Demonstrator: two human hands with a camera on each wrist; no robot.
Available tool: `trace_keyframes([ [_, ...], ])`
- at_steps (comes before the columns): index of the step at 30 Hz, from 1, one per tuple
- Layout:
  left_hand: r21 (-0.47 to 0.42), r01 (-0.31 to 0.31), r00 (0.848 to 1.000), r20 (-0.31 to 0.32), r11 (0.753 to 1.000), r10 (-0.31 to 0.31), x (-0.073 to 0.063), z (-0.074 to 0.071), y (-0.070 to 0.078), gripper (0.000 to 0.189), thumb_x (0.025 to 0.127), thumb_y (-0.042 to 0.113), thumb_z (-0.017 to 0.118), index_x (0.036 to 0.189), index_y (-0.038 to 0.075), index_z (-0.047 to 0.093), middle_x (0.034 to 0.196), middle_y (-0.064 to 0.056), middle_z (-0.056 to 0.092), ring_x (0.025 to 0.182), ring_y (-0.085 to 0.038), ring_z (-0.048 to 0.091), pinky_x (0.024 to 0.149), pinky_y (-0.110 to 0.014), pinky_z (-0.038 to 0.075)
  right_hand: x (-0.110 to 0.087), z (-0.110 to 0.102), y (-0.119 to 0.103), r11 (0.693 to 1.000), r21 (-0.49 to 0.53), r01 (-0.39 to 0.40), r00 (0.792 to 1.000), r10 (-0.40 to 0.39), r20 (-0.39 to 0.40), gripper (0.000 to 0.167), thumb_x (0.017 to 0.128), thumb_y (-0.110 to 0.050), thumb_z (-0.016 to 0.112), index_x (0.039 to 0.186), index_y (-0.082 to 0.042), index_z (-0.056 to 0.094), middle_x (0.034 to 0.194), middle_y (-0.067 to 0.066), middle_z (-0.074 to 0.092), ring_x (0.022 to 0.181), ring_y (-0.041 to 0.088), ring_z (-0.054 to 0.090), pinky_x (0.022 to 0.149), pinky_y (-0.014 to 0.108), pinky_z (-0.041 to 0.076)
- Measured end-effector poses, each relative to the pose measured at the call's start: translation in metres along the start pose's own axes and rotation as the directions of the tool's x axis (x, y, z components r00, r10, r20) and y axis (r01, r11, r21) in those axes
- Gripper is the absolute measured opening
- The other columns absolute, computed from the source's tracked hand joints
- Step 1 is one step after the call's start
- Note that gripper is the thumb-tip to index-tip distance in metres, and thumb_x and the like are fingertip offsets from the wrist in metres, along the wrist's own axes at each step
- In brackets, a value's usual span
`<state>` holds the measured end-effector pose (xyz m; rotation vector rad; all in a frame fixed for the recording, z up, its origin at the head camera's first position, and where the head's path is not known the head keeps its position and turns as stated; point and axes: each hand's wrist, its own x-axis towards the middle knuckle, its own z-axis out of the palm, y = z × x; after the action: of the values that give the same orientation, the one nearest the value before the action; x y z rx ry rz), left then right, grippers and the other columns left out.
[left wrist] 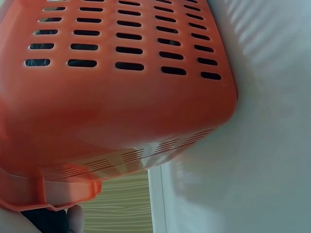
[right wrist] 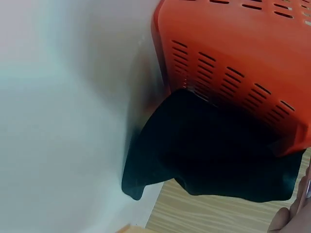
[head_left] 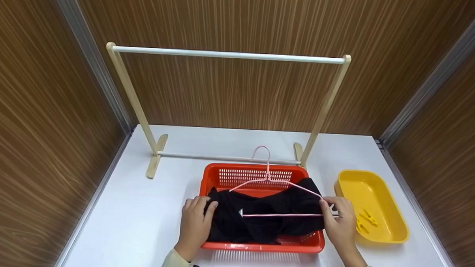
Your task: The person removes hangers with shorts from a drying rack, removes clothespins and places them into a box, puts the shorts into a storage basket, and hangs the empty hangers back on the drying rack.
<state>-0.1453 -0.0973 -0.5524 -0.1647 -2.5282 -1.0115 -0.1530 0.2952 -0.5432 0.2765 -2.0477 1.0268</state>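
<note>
A black garment [head_left: 258,227] lies bunched in the red basket [head_left: 262,247]. Part of it spills over the basket's right side, where the right wrist view shows black cloth [right wrist: 209,145] hanging down. The left hand [head_left: 195,223] pinches the garment near the basket's left rim; in the left wrist view, dark cloth [left wrist: 48,219] shows between the fingers. A pink clothes hanger [head_left: 282,215] lies over the garment, hook pointing away, its left end hidden in the cloth. My right hand [head_left: 342,222] grips the hanger's right corner.
Behind the basket stands a drying rack with a white top rail [head_left: 228,54] and wooden legs [head_left: 134,98]. To the right is a yellow tray [head_left: 366,185] holding yellow clothespins [head_left: 368,218]. Wood-grain panels [head_left: 223,93] enclose the white table [head_left: 139,217].
</note>
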Motion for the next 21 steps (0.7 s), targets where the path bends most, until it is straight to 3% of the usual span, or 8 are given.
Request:
trace_keyframes([
  [10,-0.005,-0.019,0.999,0.029,1.000,0.019,0.001,0.000,-0.004,0.026,0.106,0.040,0.056,0.101,0.017,0.064,0.092,0.006,0.062,0.083,-0.015,0.050,0.078,-0.036,0.039,0.004,-0.010,0.006,1.000,-0.006,0.003,0.999,-0.004,-0.034,0.023,0.078,0.020,0.076,0.087,-0.002,0.075,0.081,0.010,0.067,0.076,0.017,0.046,0.072,0.019,0.031],
  [15,-0.020,-0.025,0.999,0.039,0.999,0.026,0.001,0.001,-0.004,0.029,0.107,0.042,0.053,0.097,0.017,0.062,0.087,0.008,0.058,0.081,-0.013,0.047,0.075,-0.032,0.041,0.010,-0.016,-0.005,1.000,-0.015,-0.014,0.999,0.013,-0.040,0.021,0.076,0.023,0.074,0.085,0.004,0.073,0.078,0.014,0.063,0.074,0.022,0.047,0.071,0.016,0.033],
  [21,-0.023,-0.050,0.998,0.033,0.999,0.051,0.003,0.000,-0.005,0.028,0.108,0.040,0.052,0.092,0.018,0.060,0.081,0.009,0.054,0.078,-0.013,0.043,0.070,-0.028,0.039,0.015,-0.030,0.000,0.998,-0.031,-0.052,0.997,0.050,-0.056,0.020,0.076,0.024,0.075,0.086,0.007,0.073,0.077,0.016,0.062,0.076,0.016,0.048,0.074,0.013,0.035],
])
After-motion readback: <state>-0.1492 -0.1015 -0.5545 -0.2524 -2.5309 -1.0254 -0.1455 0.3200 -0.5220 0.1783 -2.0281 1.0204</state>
